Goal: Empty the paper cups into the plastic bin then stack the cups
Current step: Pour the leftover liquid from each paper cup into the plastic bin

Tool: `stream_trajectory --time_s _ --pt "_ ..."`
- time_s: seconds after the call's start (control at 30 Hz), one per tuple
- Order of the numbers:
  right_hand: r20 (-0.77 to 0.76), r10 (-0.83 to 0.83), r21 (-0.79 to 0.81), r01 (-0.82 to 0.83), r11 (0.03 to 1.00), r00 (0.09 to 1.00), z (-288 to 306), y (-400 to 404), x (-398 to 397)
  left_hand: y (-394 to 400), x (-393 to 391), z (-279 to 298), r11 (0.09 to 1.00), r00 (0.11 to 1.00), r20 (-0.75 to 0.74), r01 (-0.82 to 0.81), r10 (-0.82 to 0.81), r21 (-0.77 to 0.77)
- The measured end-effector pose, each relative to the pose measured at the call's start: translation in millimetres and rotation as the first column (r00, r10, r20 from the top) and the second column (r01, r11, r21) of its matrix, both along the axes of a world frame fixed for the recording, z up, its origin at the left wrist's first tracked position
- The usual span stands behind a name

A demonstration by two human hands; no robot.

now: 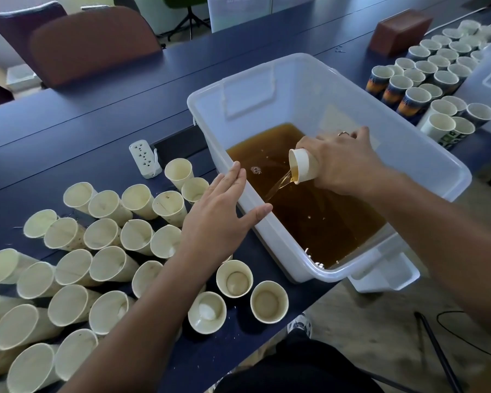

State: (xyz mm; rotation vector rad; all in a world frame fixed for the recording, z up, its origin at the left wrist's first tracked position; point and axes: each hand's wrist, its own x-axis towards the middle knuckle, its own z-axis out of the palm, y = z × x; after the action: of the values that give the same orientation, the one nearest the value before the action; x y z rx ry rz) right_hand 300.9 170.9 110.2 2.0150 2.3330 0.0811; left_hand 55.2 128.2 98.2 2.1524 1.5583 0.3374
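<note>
**Cup tipped over the bin, stream running**

While the right hand (343, 163) grips a paper cup (302, 165) tipped on its side above the plastic bin (267, 231), amber liquid (309, 219) runs from the cup's lip into the pool below; the cup's long axis lies nearly level, mouth toward the person's left, so the pour falls well inside the walls. The fingers curl round the cup's body and hide most of it; a ring shows on one finger.

The left hand (224, 205) is flat, fingers straight and spread, holding nothing; its thumb lies on the bin's near rim, while the fingertips are at or just over that rim.

Emptied cups (102, 251) stand crowded on the table (82, 131) to the left, nearest the left hand; printed cups (425, 78) wait well apart on the right, beyond the bin, closer to the right hand. I judge the held cup is nearly drained and goes leftward next.
</note>
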Motion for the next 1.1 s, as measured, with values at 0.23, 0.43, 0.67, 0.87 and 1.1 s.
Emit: stream_trajectory --time_s 0.23,0.43,0.67,0.87,1.1 --pt "0.223 0.057 0.137 -0.089 0.987 0.973 15.2 8.8 -8.8 0.6 -0.1 -0.4 1.0 1.0 -0.002 0.003 -0.003 -0.004" --pt "0.314 0.077 0.228 -0.154 0.962 0.946 24.9 14.2 -18.1 0.7 -1.2 -1.7 1.0 1.0 -0.013 0.002 -0.002 0.022" --pt "0.314 0.103 0.133 -0.15 0.98 0.944 8.6 9.1 -30.6 -0.1 -1.0 0.5 1.0 1.0 -0.029 0.002 -0.001 0.017" --pt "0.24 0.042 0.168 -0.084 0.982 0.97 8.8 6.6 -34.4 -0.7 -1.4 0.5 1.0 1.0 -0.022 0.004 -0.003 0.024" --pt "-0.133 -0.138 -0.063 0.13 0.989 0.982 -0.2 -2.0 -26.0 0.0 -1.3 -0.7 0.999 1.0 -0.006 0.027 -0.027 0.034"
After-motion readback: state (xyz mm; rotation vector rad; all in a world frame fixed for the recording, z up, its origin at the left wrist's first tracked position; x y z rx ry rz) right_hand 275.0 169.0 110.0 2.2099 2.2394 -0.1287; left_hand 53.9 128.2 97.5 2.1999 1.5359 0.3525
